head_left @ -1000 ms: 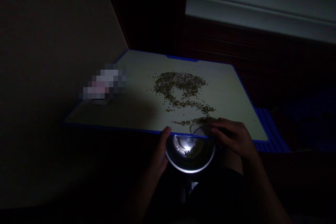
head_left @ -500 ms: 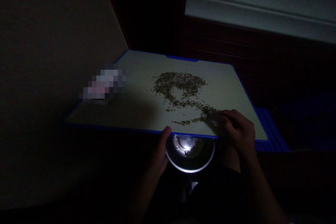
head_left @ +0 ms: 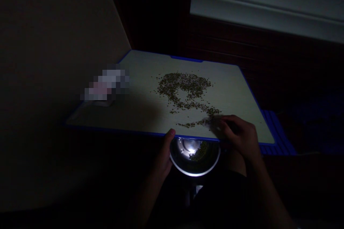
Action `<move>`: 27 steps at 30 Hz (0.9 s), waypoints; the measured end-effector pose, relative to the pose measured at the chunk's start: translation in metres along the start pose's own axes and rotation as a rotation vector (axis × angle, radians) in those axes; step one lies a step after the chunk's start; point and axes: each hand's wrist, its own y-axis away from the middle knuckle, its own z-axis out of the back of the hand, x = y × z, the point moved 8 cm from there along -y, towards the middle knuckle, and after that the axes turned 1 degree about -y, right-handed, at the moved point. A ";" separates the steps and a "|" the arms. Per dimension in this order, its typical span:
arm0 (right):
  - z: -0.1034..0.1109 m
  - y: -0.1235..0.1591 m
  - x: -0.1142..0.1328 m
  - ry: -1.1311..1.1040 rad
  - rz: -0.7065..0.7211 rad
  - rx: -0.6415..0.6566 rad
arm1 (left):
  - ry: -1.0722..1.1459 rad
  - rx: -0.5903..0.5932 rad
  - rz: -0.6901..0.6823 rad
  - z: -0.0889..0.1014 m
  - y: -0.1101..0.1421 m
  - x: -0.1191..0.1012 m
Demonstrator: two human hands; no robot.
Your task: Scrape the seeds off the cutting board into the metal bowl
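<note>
Small greenish beans (head_left: 185, 82) are scattered over the pale top of a low, blue-edged folding table (head_left: 236, 96). Under its near edge is a shiny metal bowl (head_left: 195, 174) with more of the beans inside. My left hand (head_left: 165, 155) is at the bowl's left rim, gripping it, with the thumb up against the table edge; its other fingers are hidden. Over the near right part of the tabletop, my right hand (head_left: 240, 134) is closed in a pinch. A small, pale, blurred thing shows at its fingertips, beside a thin line of beans; its kind is unclear.
A pixelated white and pink item (head_left: 104, 84) stands on the table's left side, near a wall (head_left: 59, 43). Blue striped material (head_left: 278, 132) lies beyond the right edge. Pale horizontal panels (head_left: 263, 3) are at the upper right. The surroundings are very dark.
My right hand has shifted slightly left and toward the near edge, along with the blurred thing at its fingertips. My left hand and the bowl stay in place.
</note>
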 end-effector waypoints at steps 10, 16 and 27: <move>-0.005 0.000 0.004 -0.005 0.030 0.069 | -0.016 -0.058 -0.056 0.001 0.001 -0.006; -0.008 0.001 0.009 -0.052 0.114 0.149 | -0.037 -0.060 -0.022 0.002 0.000 -0.002; -0.009 0.002 0.028 -0.174 0.218 0.240 | -0.042 -0.051 0.025 0.000 0.002 -0.001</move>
